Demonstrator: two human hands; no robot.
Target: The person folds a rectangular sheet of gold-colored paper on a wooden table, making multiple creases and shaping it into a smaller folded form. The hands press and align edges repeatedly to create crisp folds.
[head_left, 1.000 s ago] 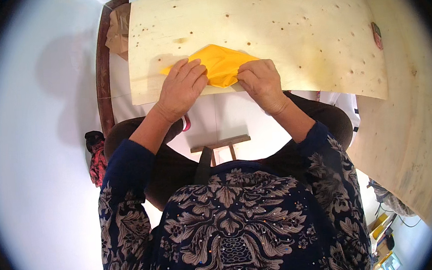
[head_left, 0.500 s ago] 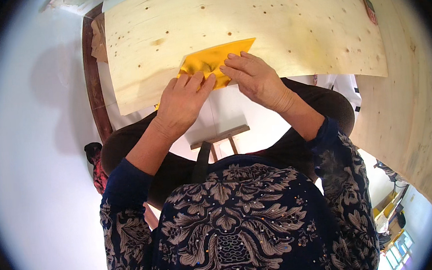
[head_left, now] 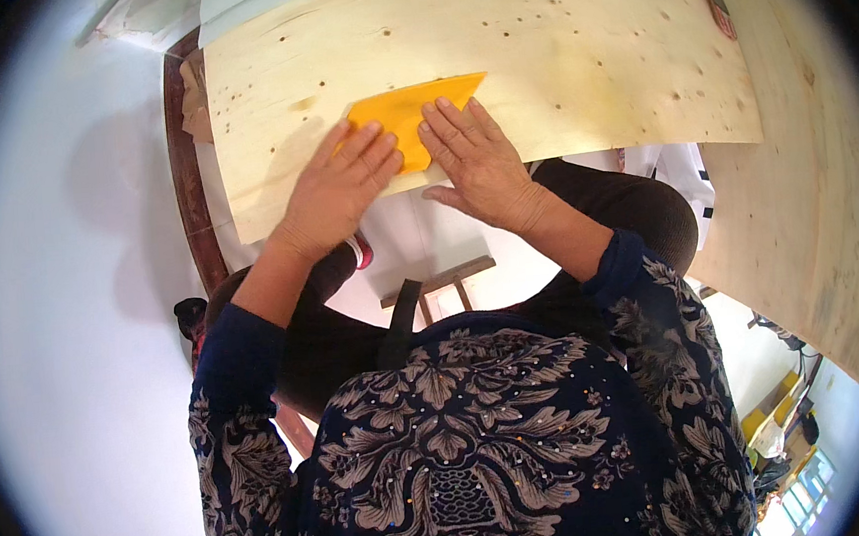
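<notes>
A flat yellow sheet (head_left: 394,113) with a pointed right corner lies near the front edge of a pale wooden board (head_left: 586,83); whether it is cloth or paper I cannot tell. My left hand (head_left: 342,184) rests on its left part, fingers stretched out. On the right part lies my right hand (head_left: 482,165), its fingers flat and the thumb held out to the side, past the sheet's lower edge. Both palms face down, and they cover much of the sheet's near side.
A small red and dark handheld object (head_left: 719,13) lies at the board's far right. Another wooden panel (head_left: 786,233) extends down the right side. Below the board, between my legs, stands a wooden frame (head_left: 440,281). Brown trim (head_left: 186,165) runs along the white wall at left.
The yellow sheet was wrinkled between my hands and now lies flatter. My left hand has shifted left and its fingers have straightened. The right hand has moved slightly left and flattened.
</notes>
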